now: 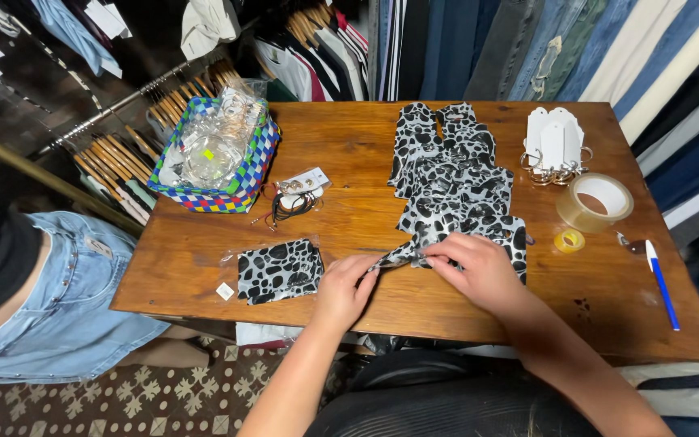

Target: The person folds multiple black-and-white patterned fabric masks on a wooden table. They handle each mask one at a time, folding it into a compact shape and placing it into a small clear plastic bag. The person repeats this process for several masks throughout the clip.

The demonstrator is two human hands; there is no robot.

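Note:
My left hand (344,287) and my right hand (472,271) together grip one black-and-grey spotted fabric piece (402,252) near the front of the wooden table (349,210). The left hand pinches its left end; the right hand presses its right part. Behind it lies a row of overlapping spotted pieces (451,174), running to the table's back edge. A single spotted piece in a clear bag (279,271) lies flat just left of my left hand, with a small white tag (225,290) beside it.
A chequered basket (240,190) of clear bags stands at the back left. Cords and a small card (297,197) lie beside it. White tags with rings (554,146), two tape rolls (596,201), and a blue pen (662,283) lie at right. A person in denim (58,291) sits left.

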